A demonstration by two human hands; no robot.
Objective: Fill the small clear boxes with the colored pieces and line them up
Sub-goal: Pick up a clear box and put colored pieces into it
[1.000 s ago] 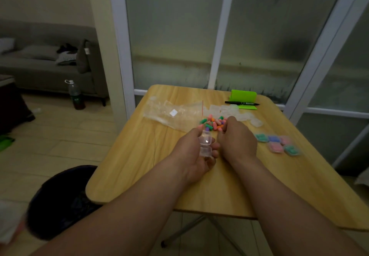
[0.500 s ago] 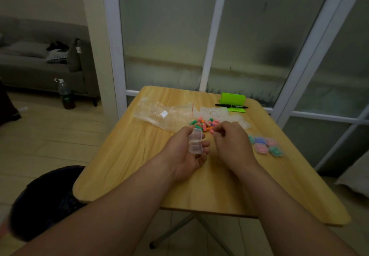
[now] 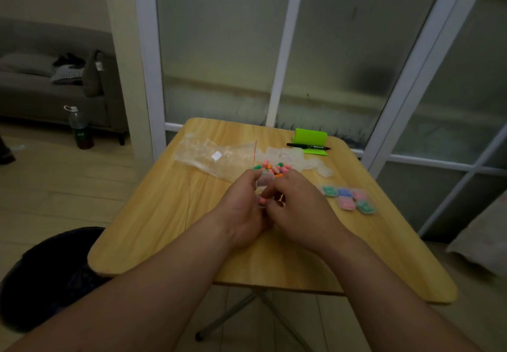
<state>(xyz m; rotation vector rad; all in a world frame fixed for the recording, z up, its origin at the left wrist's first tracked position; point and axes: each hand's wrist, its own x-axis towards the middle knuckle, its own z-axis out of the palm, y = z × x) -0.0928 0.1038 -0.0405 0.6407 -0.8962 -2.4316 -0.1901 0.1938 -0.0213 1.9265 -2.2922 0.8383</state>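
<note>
Wooden counter, rounded corners, on crossed metal legs. On far edge: green stand, black pen lying just in front of it. Left of pen: crumpled clear bag with red seal strip and small white label. Behind counter: frosted glass doors, white frames. Far left: grey sofa with cushions; bottle upright on floor beside it. Near left, below counter edge: bin with black liner.

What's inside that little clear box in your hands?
One pink piece shows in the clear box held by the left hand; fingers of the right hand cover the rest.
</note>
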